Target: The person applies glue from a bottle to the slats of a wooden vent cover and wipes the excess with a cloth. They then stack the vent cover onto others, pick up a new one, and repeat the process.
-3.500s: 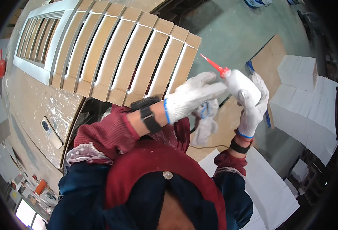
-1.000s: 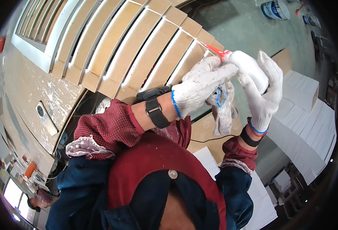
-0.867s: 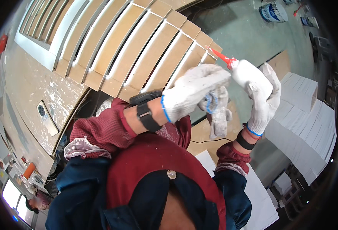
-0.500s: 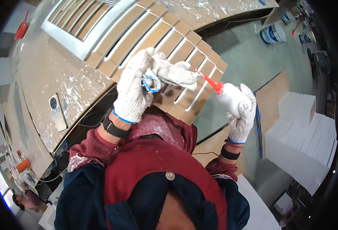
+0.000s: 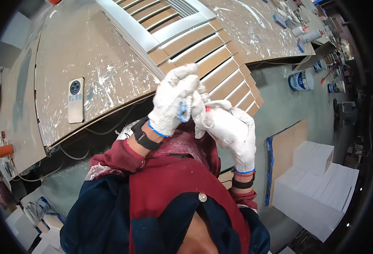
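Both my hands wear white knitted gloves and meet in front of my red apron. My right hand (image 5: 243,133) is wrapped round a white squeeze bottle (image 5: 220,122) with a red nozzle (image 5: 208,109). My left hand (image 5: 171,97) is closed over the nozzle end, so most of the red part is hidden. A blue and white ring (image 5: 183,111) sits on the left glove. Just beyond my hands lies a row of brown slats with white edges (image 5: 224,76), partly covered by the left hand. A white louvred frame (image 5: 152,38) adjoins the slats.
A phone (image 5: 76,101) lies on the paint-spattered workbench (image 5: 110,59) at left. Bottles (image 5: 311,36) stand at its far right. A paint bucket (image 5: 300,80) is on the floor, with stacked white boards (image 5: 309,182) nearer at right.
My right hand has brought the bottle left and up against my left hand. The left fingers, stretched out before, now close round the nozzle. The view has shifted, showing more bench at the right.
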